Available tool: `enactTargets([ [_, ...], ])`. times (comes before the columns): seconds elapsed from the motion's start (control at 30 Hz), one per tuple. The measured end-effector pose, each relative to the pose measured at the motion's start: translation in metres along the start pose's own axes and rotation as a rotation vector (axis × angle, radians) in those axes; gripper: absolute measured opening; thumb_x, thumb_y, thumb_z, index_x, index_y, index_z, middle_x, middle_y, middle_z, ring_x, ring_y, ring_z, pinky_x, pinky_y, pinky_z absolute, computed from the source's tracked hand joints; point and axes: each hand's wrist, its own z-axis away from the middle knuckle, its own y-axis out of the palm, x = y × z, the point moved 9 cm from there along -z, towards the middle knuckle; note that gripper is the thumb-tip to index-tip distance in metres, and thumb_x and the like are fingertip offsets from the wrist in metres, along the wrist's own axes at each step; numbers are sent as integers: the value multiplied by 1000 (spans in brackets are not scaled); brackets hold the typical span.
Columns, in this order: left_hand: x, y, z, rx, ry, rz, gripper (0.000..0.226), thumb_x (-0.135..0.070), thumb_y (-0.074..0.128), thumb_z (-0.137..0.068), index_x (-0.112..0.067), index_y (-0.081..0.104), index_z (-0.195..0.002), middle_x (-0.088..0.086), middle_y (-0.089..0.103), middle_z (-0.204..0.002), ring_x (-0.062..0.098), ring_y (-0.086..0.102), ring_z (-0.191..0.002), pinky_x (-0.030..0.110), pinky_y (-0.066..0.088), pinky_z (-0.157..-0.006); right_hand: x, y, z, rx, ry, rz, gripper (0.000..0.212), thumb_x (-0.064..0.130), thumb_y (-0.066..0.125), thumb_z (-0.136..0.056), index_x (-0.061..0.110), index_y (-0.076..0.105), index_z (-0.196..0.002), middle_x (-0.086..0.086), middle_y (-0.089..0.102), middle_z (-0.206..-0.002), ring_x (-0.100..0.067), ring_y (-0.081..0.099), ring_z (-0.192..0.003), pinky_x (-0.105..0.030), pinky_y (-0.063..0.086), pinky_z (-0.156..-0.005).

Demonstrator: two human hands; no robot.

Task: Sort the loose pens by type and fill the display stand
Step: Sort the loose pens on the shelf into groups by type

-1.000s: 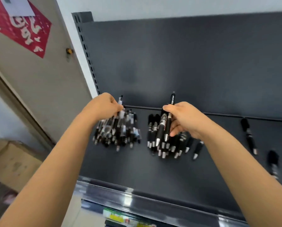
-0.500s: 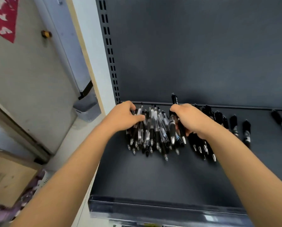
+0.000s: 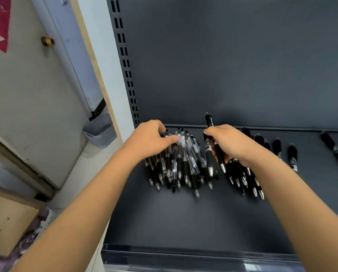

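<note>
pens (image 3: 181, 163) heaped on shelf (image 3: 183, 222) | right hand (image 3: 232, 144) grips black pen (image 3: 210, 121)

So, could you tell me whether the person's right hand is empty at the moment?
No, the right hand grips a black pen whose upper end sticks up above the curled fingers.

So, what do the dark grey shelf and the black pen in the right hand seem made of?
The dark grey shelf: probably painted metal, matt, with a slotted upright. The black pen in the right hand: likely glossy plastic, tip shiny like metal.
</note>
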Motion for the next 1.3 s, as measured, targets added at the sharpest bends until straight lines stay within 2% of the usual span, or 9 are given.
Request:
enactTargets([
  [0.27,-40,-17,2,-83,123,257,29,-51,63,-86,-23,68,-87,-6,63,-64,3,55,-56,22,42,-60,-10,-12,8,-29,-37,-120,27,30,45,-100,14,51,-78,-2,55,-57,-12,45,-42,-21,34,-36],
  [0.4,-101,14,16,225,218,423,33,-49,66,-84,-18,68,-93,-2,70,-70,10,59,-53,28,53,-55,-6,-29,19,-82,-98,-196,28,30,48,-98,10,55,-79,-1,54,-56,-11,44,-40,-21,34,-36],
  [0.57,-151,46,17,363,221,558,23,-18,71,-86,-1,69,-100,10,69,-74,12,61,-59,24,55,-58,-22,-74,35,-160,-102,-319,29,31,52,-97,6,60,-86,-6,58,-61,-19,50,-49,-20,35,-37],
  [0.7,-175,65,9,252,182,392,31,-25,74,-80,2,67,-95,12,73,-73,15,68,-55,32,58,-71,-58,-117,43,-226,-41,-203,32,34,60,-92,7,60,-76,-5,54,-55,-19,45,-44,-20,35,-37],
  [0.83,-197,96,2,202,115,234,38,-33,77,-77,1,66,-92,7,73,-66,11,68,-52,25,54,-67,-114,-152,38,-286,81,109,44,35,71,-83,12,45,-57,-1,50,-34,-16,48,-29,-21,39,-41],
  [0.93,-222,115,0,126,97,102,36,-31,74,-77,-1,65,-96,9,72,-66,18,70,-61,29,54,-64,-138,-161,35,-247,108,157,45,33,74,-80,13,40,-58,-2,52,-36,-14,49,-28,-20,40,-41],
  [1.13,-236,132,-2,4,35,-196,30,-20,71,-81,-8,57,-105,5,56,-95,26,59,-95,34,51,-73,-143,-153,29,-101,54,93,29,28,77,-77,8,56,-75,-14,68,-64,-27,67,-53,-39,61,-64],
  [1.23,-233,135,-1,1,21,-202,29,-20,69,-83,-9,57,-106,7,61,-100,25,57,-95,36,52,-77,-144,-152,30,-74,33,-5,37,21,73,-82,-2,58,-107,-16,68,-68,-29,67,-56,-43,60,-67],
  [1.3,-238,131,-1,-32,47,-188,26,-23,65,-86,-9,58,-106,7,63,-98,25,59,-91,36,53,-77,-148,-158,32,-102,22,-42,34,20,70,-84,6,58,-113,-12,68,-68,-27,67,-55,-40,60,-64],
])
